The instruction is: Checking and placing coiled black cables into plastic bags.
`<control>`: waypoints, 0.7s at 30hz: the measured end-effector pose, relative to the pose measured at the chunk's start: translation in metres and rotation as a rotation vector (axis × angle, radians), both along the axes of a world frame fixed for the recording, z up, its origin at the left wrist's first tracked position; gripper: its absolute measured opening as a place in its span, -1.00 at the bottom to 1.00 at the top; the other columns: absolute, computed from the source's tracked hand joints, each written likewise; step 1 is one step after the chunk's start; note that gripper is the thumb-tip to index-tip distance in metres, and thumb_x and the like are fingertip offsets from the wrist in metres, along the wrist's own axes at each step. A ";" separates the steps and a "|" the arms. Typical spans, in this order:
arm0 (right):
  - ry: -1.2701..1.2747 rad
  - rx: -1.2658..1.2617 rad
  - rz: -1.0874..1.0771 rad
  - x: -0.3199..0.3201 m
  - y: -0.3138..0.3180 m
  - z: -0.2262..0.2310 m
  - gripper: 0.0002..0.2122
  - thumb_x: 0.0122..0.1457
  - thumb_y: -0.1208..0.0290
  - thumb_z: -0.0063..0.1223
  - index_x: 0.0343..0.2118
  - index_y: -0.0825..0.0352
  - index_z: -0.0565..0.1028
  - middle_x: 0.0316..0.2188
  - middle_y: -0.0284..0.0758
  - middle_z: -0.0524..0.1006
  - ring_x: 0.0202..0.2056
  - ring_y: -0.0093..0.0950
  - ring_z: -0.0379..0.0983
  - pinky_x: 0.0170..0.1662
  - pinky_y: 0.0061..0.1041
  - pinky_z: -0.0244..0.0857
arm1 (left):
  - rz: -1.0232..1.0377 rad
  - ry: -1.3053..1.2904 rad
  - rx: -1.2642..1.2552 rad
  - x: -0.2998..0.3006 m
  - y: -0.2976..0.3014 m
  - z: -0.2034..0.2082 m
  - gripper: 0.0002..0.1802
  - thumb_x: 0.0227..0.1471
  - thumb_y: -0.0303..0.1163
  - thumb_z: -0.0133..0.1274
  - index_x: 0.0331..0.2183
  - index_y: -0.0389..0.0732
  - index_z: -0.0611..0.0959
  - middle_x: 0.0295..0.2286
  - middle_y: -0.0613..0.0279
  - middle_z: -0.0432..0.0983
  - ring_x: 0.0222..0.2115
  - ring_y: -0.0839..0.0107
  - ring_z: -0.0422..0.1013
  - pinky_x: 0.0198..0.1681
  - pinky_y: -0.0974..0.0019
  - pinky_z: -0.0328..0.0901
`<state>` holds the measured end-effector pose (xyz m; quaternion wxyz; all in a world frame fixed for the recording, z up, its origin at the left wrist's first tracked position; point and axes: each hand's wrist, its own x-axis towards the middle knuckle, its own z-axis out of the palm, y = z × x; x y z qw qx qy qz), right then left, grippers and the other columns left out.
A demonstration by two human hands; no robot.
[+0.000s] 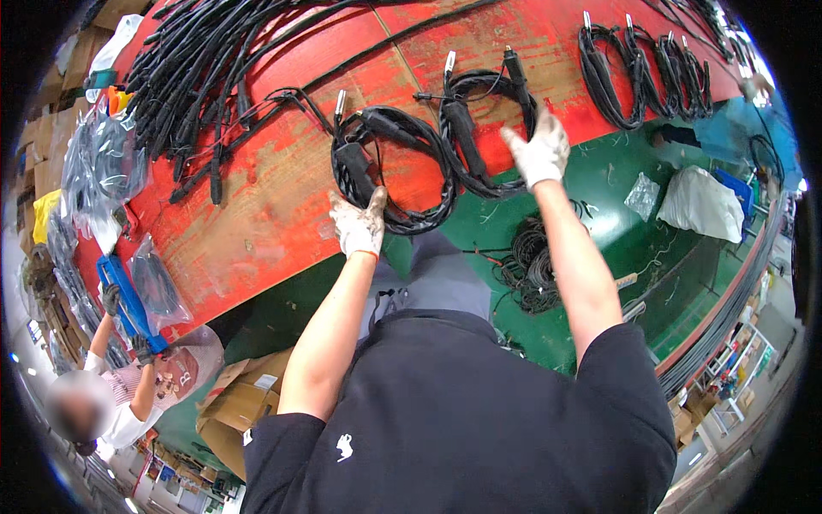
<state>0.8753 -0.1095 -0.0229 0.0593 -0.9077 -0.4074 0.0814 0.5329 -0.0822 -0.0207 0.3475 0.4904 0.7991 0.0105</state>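
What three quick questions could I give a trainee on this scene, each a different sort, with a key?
1. Multiple choice: which is nearest the person's left hand?
A) the cardboard box
B) a coil of black cable
C) the white sack

2. True or false: the person's right hand is bare.

3. Short answer: what colour is the long object that the co-worker at the left of the picture holds?

Key:
1. B
2. False; it wears a white glove.
3. Blue.
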 end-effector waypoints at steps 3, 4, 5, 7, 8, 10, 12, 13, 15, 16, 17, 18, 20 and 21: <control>0.213 -0.168 -0.016 0.040 0.017 0.000 0.00 -0.02 -0.24 0.26 0.40 0.21 0.09 0.32 -0.02 0.23 0.27 -0.02 0.25 0.29 -0.10 0.17 | 0.029 -0.001 -0.037 0.008 0.007 0.006 0.36 -0.17 0.21 0.37 0.36 -0.35 0.01 0.25 -0.48 0.08 0.24 -0.28 0.18 0.30 -0.04 0.15; 0.240 -0.215 0.025 0.044 0.021 -0.003 -0.02 0.00 -0.20 0.27 0.40 0.22 0.09 0.32 -0.01 0.22 0.25 -0.01 0.28 0.28 -0.12 0.20 | 0.022 0.033 -0.035 0.012 0.008 0.004 0.37 -0.18 0.18 0.39 0.37 -0.33 -0.01 0.26 -0.46 0.07 0.24 -0.29 0.17 0.31 -0.06 0.15; 0.244 -0.217 0.035 0.045 0.023 -0.010 -0.02 0.00 -0.20 0.27 0.40 0.22 0.09 0.32 -0.01 0.22 0.25 -0.01 0.28 0.28 -0.12 0.20 | 0.018 0.071 -0.031 0.014 0.011 0.002 0.38 -0.20 0.15 0.41 0.37 -0.31 -0.03 0.27 -0.44 0.06 0.24 -0.30 0.16 0.31 -0.07 0.14; 0.274 -0.109 0.057 0.042 0.024 -0.025 -0.08 0.04 -0.09 0.26 0.39 0.23 0.09 0.31 0.01 0.24 0.20 0.01 0.34 0.25 -0.14 0.24 | 0.005 0.109 0.000 0.025 0.010 -0.003 0.35 -0.18 0.01 0.44 0.37 -0.28 -0.06 0.25 -0.41 0.08 0.26 -0.29 0.13 0.32 -0.08 0.13; 0.233 -0.041 0.116 0.046 0.018 -0.035 -0.20 0.11 0.06 0.22 0.36 0.26 0.15 0.23 0.03 0.34 0.17 -0.01 0.37 0.24 -0.16 0.25 | -0.001 0.146 0.011 0.030 0.008 -0.011 0.33 -0.17 -0.05 0.44 0.38 -0.27 -0.05 0.24 -0.41 0.10 0.26 -0.28 0.13 0.32 -0.07 0.13; 0.460 -0.119 0.118 0.028 0.028 -0.013 -0.29 0.14 0.14 0.16 0.33 0.30 0.21 0.14 0.05 0.43 0.16 -0.02 0.38 0.23 -0.17 0.26 | 0.015 0.131 -0.001 0.021 0.010 -0.009 0.28 -0.14 -0.17 0.41 0.37 -0.27 -0.06 0.24 -0.41 0.10 0.26 -0.27 0.13 0.31 -0.05 0.15; 0.475 -0.085 0.139 0.024 0.017 -0.018 -0.33 0.17 0.19 0.12 0.32 0.33 0.22 0.12 0.07 0.45 0.17 -0.02 0.37 0.23 -0.20 0.25 | 0.027 0.102 0.016 0.015 0.008 -0.004 0.23 -0.13 -0.26 0.37 0.37 -0.27 -0.06 0.20 -0.39 0.18 0.21 -0.25 0.21 0.29 -0.03 0.19; 0.438 -0.049 0.169 0.021 0.011 -0.025 -0.32 0.17 0.20 0.11 0.33 0.33 0.21 0.15 0.06 0.43 0.19 -0.02 0.36 0.25 -0.21 0.24 | 0.037 0.112 0.023 0.009 0.006 -0.003 0.21 -0.13 -0.28 0.35 0.37 -0.25 -0.05 0.17 -0.38 0.22 0.19 -0.24 0.25 0.27 -0.02 0.21; 0.392 0.008 0.197 0.006 0.001 -0.036 -0.32 0.19 0.25 0.10 0.35 0.33 0.18 0.21 0.02 0.38 0.21 -0.05 0.34 0.27 -0.25 0.21 | 0.055 0.130 0.027 -0.007 0.001 -0.002 0.19 -0.13 -0.30 0.34 0.37 -0.24 -0.04 0.14 -0.37 0.26 0.16 -0.23 0.28 0.26 -0.01 0.23; 0.398 0.004 0.205 -0.003 -0.004 -0.042 -0.32 0.19 0.25 0.10 0.35 0.33 0.18 0.21 0.02 0.38 0.21 -0.05 0.34 0.27 -0.25 0.21 | 0.094 0.132 0.017 -0.016 -0.003 -0.001 0.17 -0.12 -0.31 0.32 0.38 -0.20 -0.02 0.12 -0.36 0.29 0.12 -0.24 0.33 0.22 -0.03 0.26; 0.369 0.004 0.203 -0.014 -0.006 -0.044 -0.32 0.18 0.26 0.11 0.35 0.33 0.17 0.22 0.00 0.38 0.22 -0.06 0.34 0.28 -0.25 0.21 | 0.136 0.134 0.009 -0.024 -0.007 -0.001 0.15 -0.11 -0.32 0.31 0.38 -0.16 -0.01 0.10 -0.35 0.32 0.08 -0.24 0.38 0.19 -0.04 0.28; 0.341 0.004 0.199 -0.023 -0.009 -0.046 -0.31 0.18 0.28 0.11 0.35 0.33 0.16 0.23 -0.01 0.38 0.22 -0.07 0.34 0.28 -0.25 0.20 | 0.147 0.141 0.006 -0.034 -0.011 -0.003 0.15 -0.11 -0.32 0.31 0.38 -0.16 -0.01 0.10 -0.35 0.32 0.08 -0.24 0.38 0.19 -0.04 0.28; 0.397 -0.003 0.222 -0.038 -0.012 -0.041 -0.31 0.18 0.29 0.12 0.36 0.33 0.16 0.24 -0.03 0.38 0.22 -0.09 0.34 0.29 -0.26 0.20 | 0.150 0.144 0.060 -0.052 -0.017 -0.003 0.13 -0.10 -0.32 0.29 0.38 -0.08 0.01 0.08 -0.33 0.34 0.02 -0.24 0.43 0.15 -0.06 0.32; 0.460 -0.020 0.204 -0.048 -0.011 -0.034 -0.31 0.18 0.30 0.11 0.36 0.33 0.16 0.24 -0.03 0.37 0.23 -0.09 0.34 0.29 -0.26 0.20 | 0.153 0.173 0.045 -0.060 -0.019 -0.002 0.10 -0.08 -0.31 0.27 0.38 -0.07 0.02 0.08 -0.32 0.36 -0.01 -0.24 0.46 0.13 -0.07 0.34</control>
